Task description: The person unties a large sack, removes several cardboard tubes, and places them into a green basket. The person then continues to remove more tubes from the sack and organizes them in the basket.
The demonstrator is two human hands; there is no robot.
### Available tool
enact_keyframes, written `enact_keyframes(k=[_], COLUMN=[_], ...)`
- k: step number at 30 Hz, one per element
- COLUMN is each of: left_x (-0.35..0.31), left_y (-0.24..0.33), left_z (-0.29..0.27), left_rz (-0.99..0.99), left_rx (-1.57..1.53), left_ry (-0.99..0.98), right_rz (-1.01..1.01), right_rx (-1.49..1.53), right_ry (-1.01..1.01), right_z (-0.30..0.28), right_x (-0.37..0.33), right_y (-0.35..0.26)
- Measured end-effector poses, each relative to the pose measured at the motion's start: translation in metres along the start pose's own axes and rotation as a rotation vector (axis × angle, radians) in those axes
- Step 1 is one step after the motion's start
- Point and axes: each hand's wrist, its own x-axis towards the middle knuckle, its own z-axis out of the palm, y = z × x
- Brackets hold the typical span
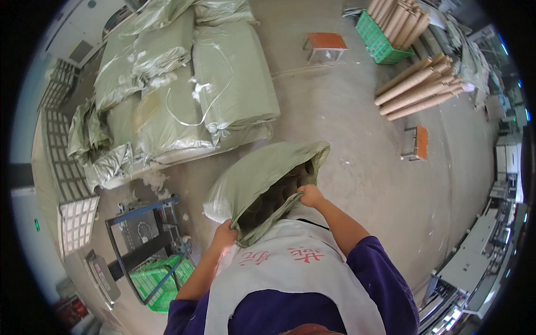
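Observation:
A pale green woven sack [262, 173] stands open in front of me on the concrete floor, and several brown cardboard tubes show inside its mouth. My left hand [225, 233] grips the near left edge of the sack's opening. My right hand [310, 195] grips the rim on the right side, holding the mouth apart. I wear a white apron over purple sleeves.
Several filled green sacks [184, 84] lie stacked at the upper left. Loose cardboard tubes [419, 86] lie at the upper right, beside a green crate [379, 42] of tubes. Two orange stools [326, 43] stand on the floor. A blue metal cart [148, 240] with a green crate stands at my lower left. Machines line the right edge.

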Motion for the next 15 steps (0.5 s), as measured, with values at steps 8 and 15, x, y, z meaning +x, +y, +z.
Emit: enact_keyframes(k=[8,15], left_x=[0.024,0.103], left_y=[0.058,0.146], left_z=[0.053,0.138], left_rz=[-0.033,-0.152], left_rx=[-0.017,-0.135], left_ry=[0.044,0.046], right_rz=[0.024,0.0], right_rx=[-0.059,0.013], right_ry=[-0.247,-0.196], right_z=[-0.053,-0.1], right_x=[0.054,0.154], right_y=[0.053,0.163])
